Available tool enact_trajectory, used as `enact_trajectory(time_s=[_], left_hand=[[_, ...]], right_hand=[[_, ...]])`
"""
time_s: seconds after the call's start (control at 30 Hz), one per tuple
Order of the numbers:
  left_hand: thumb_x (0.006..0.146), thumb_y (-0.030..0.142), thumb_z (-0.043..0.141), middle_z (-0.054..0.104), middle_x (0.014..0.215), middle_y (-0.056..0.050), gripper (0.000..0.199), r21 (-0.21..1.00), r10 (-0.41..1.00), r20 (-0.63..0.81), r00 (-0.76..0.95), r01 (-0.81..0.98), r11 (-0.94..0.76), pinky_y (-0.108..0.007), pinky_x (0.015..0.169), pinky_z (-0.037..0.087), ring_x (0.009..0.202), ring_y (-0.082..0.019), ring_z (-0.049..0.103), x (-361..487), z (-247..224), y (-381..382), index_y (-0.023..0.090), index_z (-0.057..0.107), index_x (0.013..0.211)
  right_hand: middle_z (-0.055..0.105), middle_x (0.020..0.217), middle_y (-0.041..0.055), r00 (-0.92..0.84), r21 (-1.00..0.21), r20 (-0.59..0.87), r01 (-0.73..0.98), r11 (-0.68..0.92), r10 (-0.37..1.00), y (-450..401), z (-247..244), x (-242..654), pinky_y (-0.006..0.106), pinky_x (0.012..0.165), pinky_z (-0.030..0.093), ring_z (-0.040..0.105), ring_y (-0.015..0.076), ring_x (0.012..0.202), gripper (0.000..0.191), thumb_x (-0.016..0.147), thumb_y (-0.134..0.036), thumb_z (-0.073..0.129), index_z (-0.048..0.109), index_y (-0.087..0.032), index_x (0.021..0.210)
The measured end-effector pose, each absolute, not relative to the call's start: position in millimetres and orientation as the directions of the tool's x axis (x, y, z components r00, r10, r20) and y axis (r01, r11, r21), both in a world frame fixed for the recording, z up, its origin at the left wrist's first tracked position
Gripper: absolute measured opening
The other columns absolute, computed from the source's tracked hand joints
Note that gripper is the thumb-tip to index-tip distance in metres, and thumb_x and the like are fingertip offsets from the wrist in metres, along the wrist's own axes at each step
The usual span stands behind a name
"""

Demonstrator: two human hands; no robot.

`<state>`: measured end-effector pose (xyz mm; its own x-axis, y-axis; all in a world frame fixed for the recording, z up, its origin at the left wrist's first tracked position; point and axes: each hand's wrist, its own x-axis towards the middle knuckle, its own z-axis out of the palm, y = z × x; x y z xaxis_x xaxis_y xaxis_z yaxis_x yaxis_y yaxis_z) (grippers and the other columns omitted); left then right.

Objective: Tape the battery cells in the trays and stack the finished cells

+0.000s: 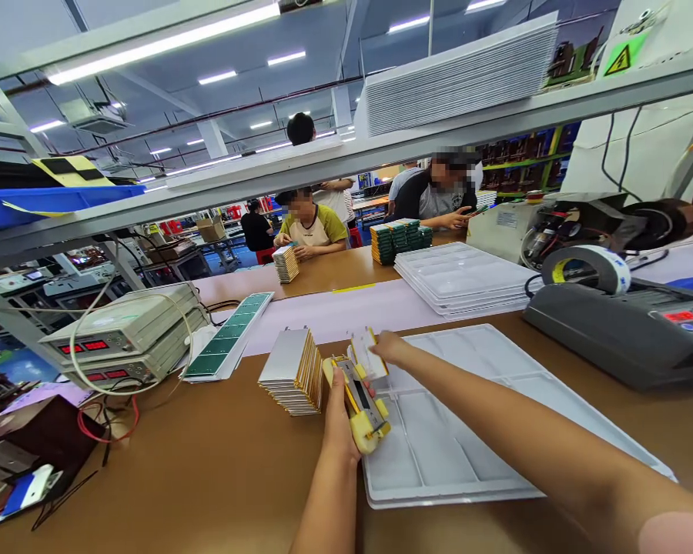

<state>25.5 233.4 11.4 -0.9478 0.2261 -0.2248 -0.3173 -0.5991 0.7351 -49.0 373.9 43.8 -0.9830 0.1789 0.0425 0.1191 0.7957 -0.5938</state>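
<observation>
My left hand point(339, 412) is closed around a yellow and grey block-like fixture point(365, 402) with a dark slot along its top. It holds the fixture tilted over the near left edge of a white divided tray point(439, 446). Just beyond the fixture, my right hand point(393, 350) pinches a flat silver-white piece with a yellow edge point(367, 355); hand and piece are blurred by motion. To the left of the fixture stands a stack of flat silver pieces with yellow edges point(292, 373) on the brown table.
Stacked white trays point(462, 277) and a grey machine with a tape roll point(589, 265) are at the back right. Power supplies point(121, 335) and a strip of green boards point(228, 338) lie left. Two co-workers point(312, 227) sit opposite, below an overhead shelf point(323, 173).
</observation>
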Motion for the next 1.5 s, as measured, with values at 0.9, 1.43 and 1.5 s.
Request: enact_trajectory(time_s=[0.9,1.43,1.5], left_hand=[[0.073,0.044,0.049,0.059,0.102,-0.013,0.049,0.505,0.581,0.109,-0.807,-0.458,-0.731,-0.044,0.080,0.042,0.084,-0.024,0.057,42,10,235,0.016,0.049,0.113],[0.060,0.020,0.062,0.060,0.075,-0.004,0.040,0.990,-0.010,-0.082,-0.997,-0.082,0.116,-0.036,0.054,0.049,0.057,-0.018,0.058,28,190,196,0.017,0.052,0.098],[0.051,0.020,0.070,0.061,0.077,-0.004,0.057,0.907,-0.081,-0.046,-0.996,-0.076,0.415,-0.037,0.053,0.048,0.058,-0.021,0.059,14,196,191,0.022,0.050,0.104]], right_hand=[[0.062,0.083,0.0038,-0.984,-0.369,0.057,0.138,0.919,0.171,510,20,89,0.028,0.058,0.036,0.056,0.0208,0.075,0.037,0.079,-0.054,0.034,0.055,-0.024,0.080],[0.060,0.095,0.0034,-0.960,-0.560,0.244,-0.023,0.828,0.139,553,-8,94,0.031,0.067,0.042,0.055,0.0200,0.081,0.026,0.077,-0.044,0.043,0.057,-0.024,0.085],[0.060,0.095,0.0032,-0.960,-0.565,0.251,-0.042,0.824,0.124,553,-8,95,0.031,0.067,0.042,0.055,0.0206,0.080,0.025,0.076,-0.044,0.043,0.057,-0.025,0.084]])
